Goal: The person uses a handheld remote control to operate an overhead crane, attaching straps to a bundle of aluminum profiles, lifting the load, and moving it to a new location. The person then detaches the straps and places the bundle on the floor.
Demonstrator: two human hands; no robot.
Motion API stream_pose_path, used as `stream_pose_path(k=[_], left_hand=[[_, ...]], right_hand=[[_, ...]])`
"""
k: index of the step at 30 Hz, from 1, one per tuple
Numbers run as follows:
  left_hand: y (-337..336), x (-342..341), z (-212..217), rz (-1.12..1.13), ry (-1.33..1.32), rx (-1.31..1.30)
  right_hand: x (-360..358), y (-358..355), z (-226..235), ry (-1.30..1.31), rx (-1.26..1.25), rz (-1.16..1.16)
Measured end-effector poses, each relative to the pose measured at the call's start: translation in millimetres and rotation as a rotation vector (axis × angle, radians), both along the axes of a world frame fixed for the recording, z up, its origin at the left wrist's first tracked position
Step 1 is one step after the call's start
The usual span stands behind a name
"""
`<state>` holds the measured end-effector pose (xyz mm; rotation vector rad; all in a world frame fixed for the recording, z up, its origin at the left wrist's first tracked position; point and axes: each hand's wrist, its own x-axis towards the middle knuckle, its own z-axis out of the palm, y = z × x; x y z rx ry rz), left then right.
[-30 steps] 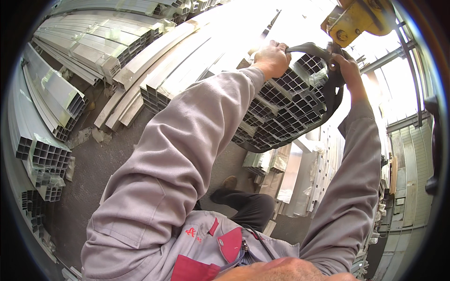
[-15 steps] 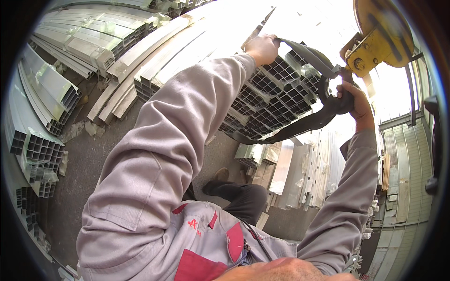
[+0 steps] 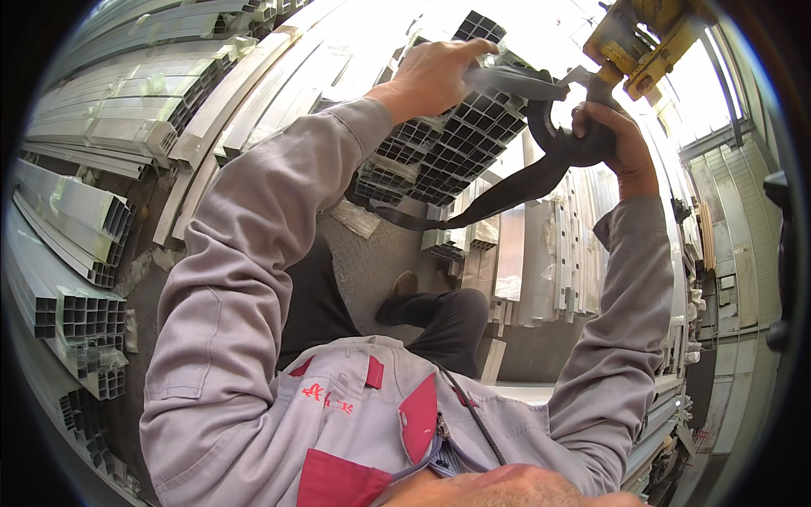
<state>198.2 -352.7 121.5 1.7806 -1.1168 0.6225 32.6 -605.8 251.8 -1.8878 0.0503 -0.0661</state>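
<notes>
A black lifting sling [image 3: 519,196] loops around a bundle of square metal tubes [image 3: 460,156], whose open ends face me. My left hand [image 3: 431,78] is raised in front of the bundle, closed on the sling's upper stretch, with one finger pointing outward. The sling is blurred beside that hand, and part of the grip is hidden. At right, my right hand [image 3: 627,139] wraps around the dark crane hook [image 3: 591,148], with fingers curled over its side. The sling's strands meet at this hook. Above it hangs the yellow hook block [image 3: 646,51].
Stacked metal profiles [image 3: 127,110] line the left side, with more tube bundles [image 3: 80,325] nearer me. Further lengths of metal [image 3: 541,253] lie beyond the hook at right. The grey floor [image 3: 372,253] shows beneath the bundle. Bright light washes out the far area.
My left hand has moved left and closer, and one finger now stretches out. The hook, its block and my right hand have shifted slightly up and left in view.
</notes>
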Motion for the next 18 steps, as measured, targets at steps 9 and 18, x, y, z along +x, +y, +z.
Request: stream_pose_path(k=[9, 18], left_hand=[[-2.8, -34.7, -3.2, 0.122, -0.008, 0.076], [58.7, -54.7, -48.6, 0.113, 0.093, 0.184]], right_hand=[[12.9, 13.8, 2.7, 0.012, 0.125, 0.287], [81.0, 42.7, -13.6, 0.069, 0.284, 0.472]])
